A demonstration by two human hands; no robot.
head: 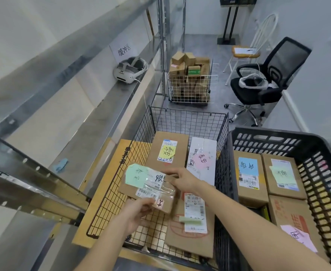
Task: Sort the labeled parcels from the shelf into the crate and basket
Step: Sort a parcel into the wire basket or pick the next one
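Between my hands, over the wire basket [141, 133], I hold a green-labelled parcel [149, 186]: left hand [139, 210] grips its near edge, right hand [180, 179] pinches its far right end. Its long axis runs left-right. Beyond my right arm sits the black crate [317, 153].

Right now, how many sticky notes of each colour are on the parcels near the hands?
Green sticky notes: 3
Pink sticky notes: 2
Yellow sticky note: 1
Blue sticky note: 1
Total: 7
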